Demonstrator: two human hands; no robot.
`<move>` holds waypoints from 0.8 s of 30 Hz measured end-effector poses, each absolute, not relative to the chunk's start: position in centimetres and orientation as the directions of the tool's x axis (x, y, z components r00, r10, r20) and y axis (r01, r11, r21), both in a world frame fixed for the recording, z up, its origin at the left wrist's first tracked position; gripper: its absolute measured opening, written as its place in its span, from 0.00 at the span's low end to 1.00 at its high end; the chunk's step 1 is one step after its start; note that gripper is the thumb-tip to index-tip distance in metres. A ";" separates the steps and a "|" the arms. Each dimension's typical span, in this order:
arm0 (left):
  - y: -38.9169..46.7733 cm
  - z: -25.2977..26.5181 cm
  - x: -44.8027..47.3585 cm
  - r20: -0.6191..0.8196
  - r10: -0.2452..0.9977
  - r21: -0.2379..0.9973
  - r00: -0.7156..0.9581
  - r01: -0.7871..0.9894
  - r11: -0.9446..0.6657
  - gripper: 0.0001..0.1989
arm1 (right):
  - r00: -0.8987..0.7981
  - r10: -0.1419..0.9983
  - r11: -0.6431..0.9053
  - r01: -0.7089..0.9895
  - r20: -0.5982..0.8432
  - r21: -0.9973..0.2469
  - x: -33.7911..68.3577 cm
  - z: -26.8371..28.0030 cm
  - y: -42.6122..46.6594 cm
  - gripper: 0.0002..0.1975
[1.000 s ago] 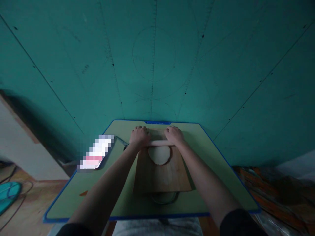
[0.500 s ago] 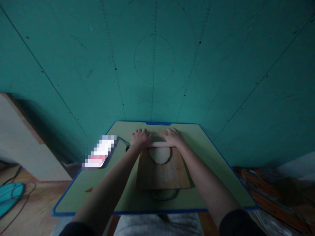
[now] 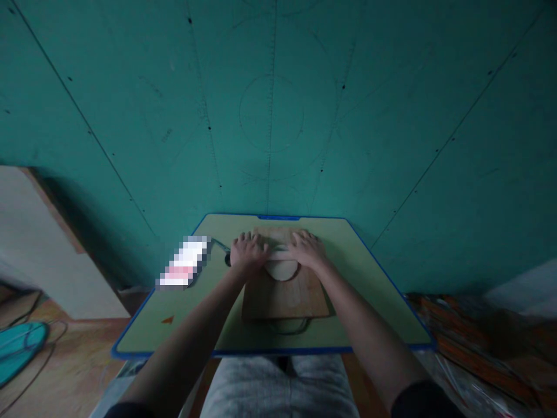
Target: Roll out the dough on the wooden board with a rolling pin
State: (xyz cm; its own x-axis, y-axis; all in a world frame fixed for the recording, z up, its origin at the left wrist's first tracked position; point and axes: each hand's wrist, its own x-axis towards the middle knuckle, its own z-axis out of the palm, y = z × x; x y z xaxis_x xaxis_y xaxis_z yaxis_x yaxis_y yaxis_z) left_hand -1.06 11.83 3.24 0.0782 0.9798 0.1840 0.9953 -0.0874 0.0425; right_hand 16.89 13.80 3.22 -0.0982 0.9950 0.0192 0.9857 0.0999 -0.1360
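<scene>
A pale rolling pin lies crosswise on a wooden cutting board, its ends covered by my hands. My left hand rests over its left end, and my right hand is on the right end, the fingers of both reaching forward past the pin. Under the pin is a flat, rounded sheet of pale dough. Its near half shows; the far part is hidden behind the pin and my hands.
The board sits on a small blue-edged table against a green wall. To the left lie a blurred-out rectangular object, a small dark round item and an orange triangular piece. A cord loop hangs off the board's near edge.
Both hands and the rolling pin have shifted slightly toward me over the dough, so less of its near half shows. The camera view has also shifted a little.
</scene>
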 end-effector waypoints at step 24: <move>7.9 2.3 -1.3 0.341 0.928 0.062 0.149 0.982 -0.181 0.20 | -0.065 0.969 0.087 0.993 0.236 -0.084 16.2 2.7 8.3 0.17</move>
State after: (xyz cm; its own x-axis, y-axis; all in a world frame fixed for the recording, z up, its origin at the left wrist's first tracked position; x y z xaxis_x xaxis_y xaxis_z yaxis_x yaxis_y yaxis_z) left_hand -1.29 7.93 2.27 0.1491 0.9281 0.3412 0.9816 -0.1806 0.0622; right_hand 16.24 8.35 2.67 -0.0646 0.9695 0.2365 0.9927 0.0866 -0.0837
